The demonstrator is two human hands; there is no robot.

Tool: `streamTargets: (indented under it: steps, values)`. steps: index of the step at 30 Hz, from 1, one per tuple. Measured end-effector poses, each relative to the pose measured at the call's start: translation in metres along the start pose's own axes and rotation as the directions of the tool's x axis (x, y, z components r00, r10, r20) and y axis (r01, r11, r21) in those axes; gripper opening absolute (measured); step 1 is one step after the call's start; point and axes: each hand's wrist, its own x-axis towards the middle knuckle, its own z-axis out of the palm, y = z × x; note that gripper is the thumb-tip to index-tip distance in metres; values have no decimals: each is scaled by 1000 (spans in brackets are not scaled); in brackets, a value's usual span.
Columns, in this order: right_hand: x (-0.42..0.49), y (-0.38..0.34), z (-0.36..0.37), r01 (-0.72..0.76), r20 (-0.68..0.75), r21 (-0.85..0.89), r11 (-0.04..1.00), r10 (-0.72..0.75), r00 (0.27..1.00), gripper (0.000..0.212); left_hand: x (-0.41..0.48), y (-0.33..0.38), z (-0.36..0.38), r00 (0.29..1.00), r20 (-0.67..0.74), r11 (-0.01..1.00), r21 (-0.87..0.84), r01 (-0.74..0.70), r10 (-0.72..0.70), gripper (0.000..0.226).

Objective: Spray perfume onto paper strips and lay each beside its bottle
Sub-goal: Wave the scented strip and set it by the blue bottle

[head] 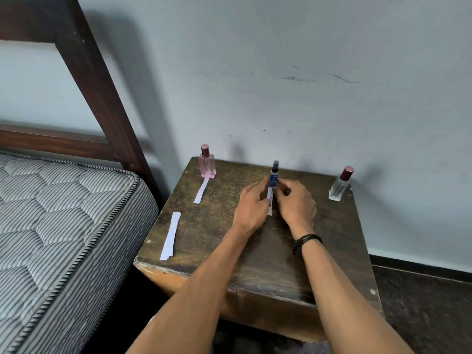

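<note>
Head — slim blue bottle (273,176) | left grip (251,204) pinches white strip (270,198) | right grip (295,203) clamps bottle

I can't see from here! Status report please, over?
Left hand pinches white paper strip; right hand grips slim dark-blue spray bottle. Pink glass bottle with laid strip; clear glass bottle none yet. Nothing in the way.

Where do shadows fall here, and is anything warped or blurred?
Head view: the dark wooden bed frame and the pink glass perfume bottle cast soft shadows rightward on the pale wall; the frame leans, likely lens distortion; the left hand and right hand look sharp, no glare.
</note>
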Motion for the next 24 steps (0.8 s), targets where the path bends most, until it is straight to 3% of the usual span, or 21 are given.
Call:
streamTargets:
  steps: [24]
  values:
    - [2,3,2,-4,-19,33,999,5,1000,20,-23,36,-9,999,-13,997,-65,-49,48,68]
